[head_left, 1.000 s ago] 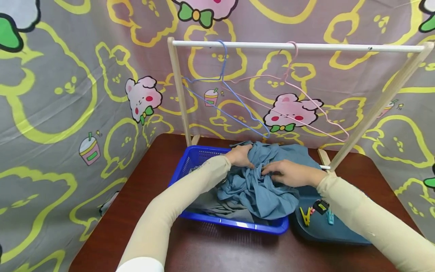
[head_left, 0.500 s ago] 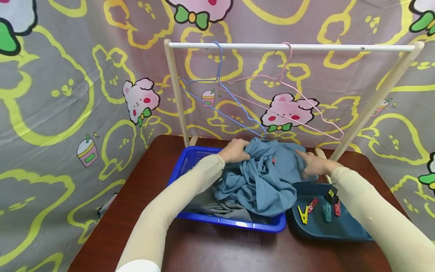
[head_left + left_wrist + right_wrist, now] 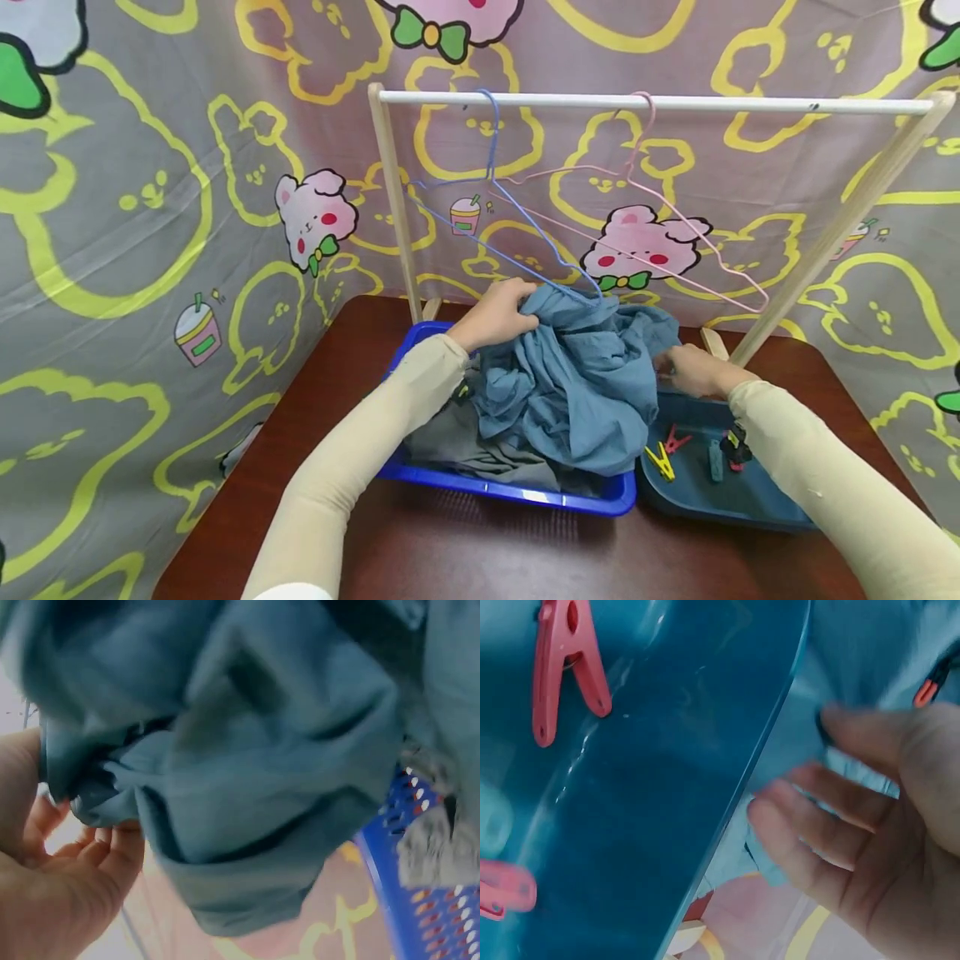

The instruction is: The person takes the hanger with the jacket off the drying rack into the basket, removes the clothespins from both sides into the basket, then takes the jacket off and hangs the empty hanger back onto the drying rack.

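Note:
A crumpled blue-grey garment (image 3: pixel 577 392) is bunched over the blue plastic basket (image 3: pixel 517 492), its upper part raised. My left hand (image 3: pixel 498 315) grips the garment at its upper left; the left wrist view shows fingers (image 3: pixel 112 851) curled at a fold, with loose cloth hanging beside them. My right hand (image 3: pixel 693 371) is at the garment's right edge, beyond the dark blue tray (image 3: pixel 750 504). Close up, its bent fingers (image 3: pixel 802 855) and thumb lie about the cloth, somewhat blurred. A small black-and-red piece (image 3: pixel 926 691) shows on the cloth near the thumb.
Grey cloth (image 3: pixel 480 454) lies in the basket. A yellow clothespin (image 3: pixel 660 462), a red clothespin (image 3: pixel 677 437) and a teal clothespin (image 3: pixel 715 461) lie in the tray. Above, a white rail (image 3: pixel 720 103) carries a blue hanger (image 3: pixel 517 196) and a pink hanger (image 3: pixel 675 212); the blue hanger's lower edge overlaps the garment.
My left hand has risen and shifted left, lifting the garment's upper part. My right hand left the middle folds for the right edge, where the flat cloth is now bunched and its fingers bent.

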Motion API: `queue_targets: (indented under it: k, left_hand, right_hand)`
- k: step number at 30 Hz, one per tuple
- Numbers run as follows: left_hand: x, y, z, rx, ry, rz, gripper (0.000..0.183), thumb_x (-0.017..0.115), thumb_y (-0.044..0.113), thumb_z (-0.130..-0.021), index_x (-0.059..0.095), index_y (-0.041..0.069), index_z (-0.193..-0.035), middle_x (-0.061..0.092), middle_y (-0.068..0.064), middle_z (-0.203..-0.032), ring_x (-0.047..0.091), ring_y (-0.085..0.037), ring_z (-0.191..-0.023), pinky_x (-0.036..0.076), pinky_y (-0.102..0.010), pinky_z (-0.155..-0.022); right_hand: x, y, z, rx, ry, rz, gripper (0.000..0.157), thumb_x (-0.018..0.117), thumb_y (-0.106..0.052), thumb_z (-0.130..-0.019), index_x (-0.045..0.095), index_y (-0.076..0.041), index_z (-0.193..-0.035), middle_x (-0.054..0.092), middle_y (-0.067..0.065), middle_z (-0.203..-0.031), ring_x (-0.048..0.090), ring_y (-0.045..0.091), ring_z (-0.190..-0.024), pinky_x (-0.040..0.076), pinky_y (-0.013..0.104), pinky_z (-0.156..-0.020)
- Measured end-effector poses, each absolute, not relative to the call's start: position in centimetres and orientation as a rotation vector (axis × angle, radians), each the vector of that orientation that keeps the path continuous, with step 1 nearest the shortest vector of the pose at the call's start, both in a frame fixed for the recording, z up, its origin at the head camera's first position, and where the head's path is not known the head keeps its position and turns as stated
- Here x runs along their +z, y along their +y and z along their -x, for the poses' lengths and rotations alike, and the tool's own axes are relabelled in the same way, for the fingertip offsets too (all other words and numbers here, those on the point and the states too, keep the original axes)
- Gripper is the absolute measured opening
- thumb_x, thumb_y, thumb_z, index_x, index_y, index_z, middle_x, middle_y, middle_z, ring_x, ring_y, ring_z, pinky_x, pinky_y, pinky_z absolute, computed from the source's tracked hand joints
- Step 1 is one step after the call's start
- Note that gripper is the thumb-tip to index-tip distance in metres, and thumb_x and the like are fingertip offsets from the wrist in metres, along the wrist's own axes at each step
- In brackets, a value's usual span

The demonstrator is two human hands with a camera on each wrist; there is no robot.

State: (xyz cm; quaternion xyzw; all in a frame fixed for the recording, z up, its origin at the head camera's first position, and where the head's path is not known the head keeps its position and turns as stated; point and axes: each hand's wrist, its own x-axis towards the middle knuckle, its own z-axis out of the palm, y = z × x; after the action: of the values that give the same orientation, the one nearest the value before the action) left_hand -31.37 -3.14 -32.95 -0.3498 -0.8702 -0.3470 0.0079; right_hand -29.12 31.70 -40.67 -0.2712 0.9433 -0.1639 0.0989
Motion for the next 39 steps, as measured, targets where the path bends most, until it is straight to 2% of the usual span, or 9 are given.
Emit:
queue_targets:
  k: [7, 9, 12, 15, 18, 22, 26, 30, 39]
  left_hand:
    - [-32.4, -5.0, 30.4, -0.995, -2.677, 1.231, 0.026, 0.062, 0.002, -0.084, 0.039, 0.007, -0.073, 0.036, -0.008, -0.074, 0.035, -0.018, -0.065, 0.028, -0.026, -0.063]
    - [-33.0, -5.4, 30.0, -0.910, -2.736, 1.320, 0.009, 0.062, 0.002, -0.085, 0.054, 0.006, -0.084, 0.044, -0.004, -0.079, 0.040, -0.015, -0.068, 0.032, -0.025, -0.064]
    - [-34.2, -5.7, 29.5, -0.747, -2.843, 1.446, 0.016, 0.063, 0.003, -0.087, 0.062, 0.006, -0.102, 0.050, 0.000, -0.085, 0.043, -0.011, -0.071, 0.034, -0.023, -0.067]
    - [-35.5, -5.9, 29.2, -0.622, -2.922, 1.516, 0.008, 0.067, 0.005, -0.087, 0.061, 0.008, -0.091, 0.046, 0.004, -0.078, 0.040, -0.009, -0.069, 0.033, -0.023, -0.066]
    - [-36.6, -5.8, 29.1, -0.540, -2.966, 1.563, 0.028, 0.069, 0.008, -0.087, 0.046, 0.009, -0.072, 0.034, 0.002, -0.068, 0.034, -0.011, -0.063, 0.031, -0.023, -0.063]
    - [-37.7, -5.5, 28.9, -0.457, -3.067, 1.606, 0.033, 0.068, 0.016, -0.089, 0.042, 0.016, -0.068, 0.033, 0.005, -0.063, 0.035, -0.010, -0.058, 0.033, -0.022, -0.060]
    - [-38.5, -5.1, 28.8, -0.417, -3.179, 1.645, 0.037, 0.061, 0.021, -0.094, 0.040, 0.016, -0.063, 0.033, 0.005, -0.059, 0.037, -0.010, -0.054, 0.036, -0.023, -0.058]
    - [-39.0, -4.5, 28.7, -0.365, -3.191, 1.687, 0.035, 0.055, 0.022, -0.097, 0.043, 0.016, -0.065, 0.039, 0.004, -0.064, 0.041, -0.011, -0.058, 0.038, -0.024, -0.063]
    - [-38.9, -4.0, 29.1, -0.395, -3.252, 1.690, 0.034, 0.056, 0.023, -0.097, 0.044, 0.016, -0.066, 0.039, 0.005, -0.060, 0.039, -0.010, -0.054, 0.038, -0.023, -0.059]
  right_hand:
    - [-40.4, 31.3, 29.4, -0.394, 2.980, 0.686, 0.009, 0.057, 0.000, -0.084, 0.066, -0.002, -0.084, 0.065, 0.004, -0.074, 0.059, 0.019, -0.065, 0.049, 0.042, -0.062]
    - [-40.2, 31.2, 29.4, -0.350, 3.043, 0.691, 0.007, 0.058, -0.002, -0.084, 0.066, -0.002, -0.082, 0.063, 0.004, -0.071, 0.058, 0.021, -0.063, 0.047, 0.043, -0.060]
    - [-39.4, 31.3, 29.0, -0.377, 3.161, 0.654, 0.008, 0.060, -0.004, -0.086, 0.066, 0.001, -0.086, 0.064, 0.011, -0.077, 0.059, 0.027, -0.067, 0.046, 0.047, -0.062]
    - [-38.4, 31.1, 28.4, -0.515, 3.254, 0.587, 0.011, 0.059, -0.005, -0.090, 0.065, 0.003, -0.091, 0.062, 0.020, -0.090, 0.060, 0.033, -0.077, 0.045, 0.051, -0.067]
    - [-37.3, 30.5, 27.7, -0.711, 3.255, 0.553, 0.011, 0.056, -0.006, -0.093, 0.062, 0.003, -0.093, 0.053, 0.026, -0.103, 0.056, 0.040, -0.087, 0.044, 0.054, -0.072]
    - [-36.2, 28.9, 26.3, -0.904, 3.181, 0.620, 0.009, 0.055, -0.006, -0.095, 0.061, 0.001, -0.095, 0.045, 0.028, -0.118, 0.050, 0.045, -0.101, 0.042, 0.058, -0.078]
    - [-35.9, 26.8, 25.1, -0.885, 3.227, 0.863, 0.001, 0.062, -0.004, -0.091, 0.063, -0.005, -0.091, 0.051, 0.023, -0.118, 0.056, 0.037, -0.093, 0.047, 0.050, -0.070]
    - [-36.2, 24.7, 24.2, -0.803, 3.210, 1.239, 0.014, 0.069, 0.005, -0.082, 0.064, -0.008, -0.087, 0.057, 0.019, -0.111, 0.061, 0.027, -0.084, 0.051, 0.038, -0.062]
    - [-38.2, 21.6, 23.9, -0.540, 2.853, 1.505, 0.020, 0.063, 0.004, -0.088, 0.059, -0.015, -0.086, 0.057, 0.007, -0.105, 0.060, 0.020, -0.091, 0.051, 0.035, -0.074]
